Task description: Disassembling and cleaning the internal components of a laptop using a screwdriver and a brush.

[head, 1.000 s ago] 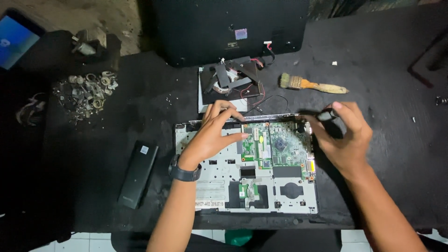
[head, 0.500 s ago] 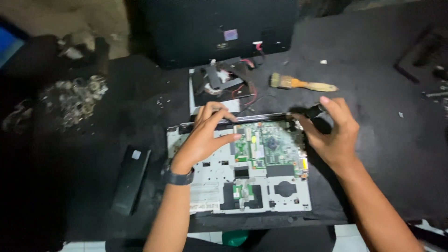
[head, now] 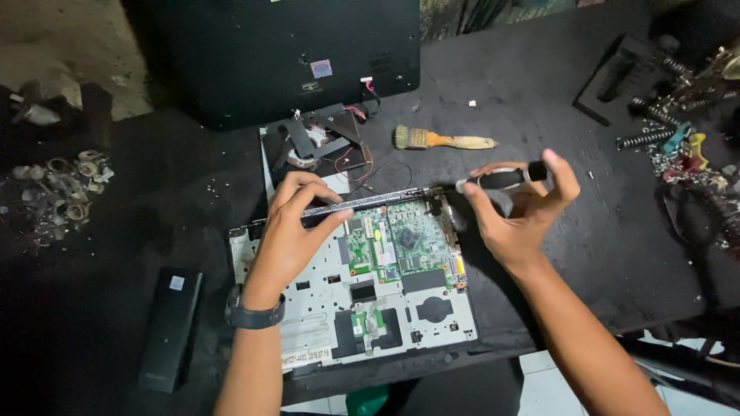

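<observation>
labels | pale square sticker (head: 321,68), black back cover (head: 231,54) | white sticker (head: 176,283), black battery (head: 169,327)

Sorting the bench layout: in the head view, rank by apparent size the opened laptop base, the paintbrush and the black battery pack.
1. Opened laptop base, clearly largest.
2. Black battery pack.
3. Paintbrush; nearly as long but much thinner, and farther from the camera.
</observation>
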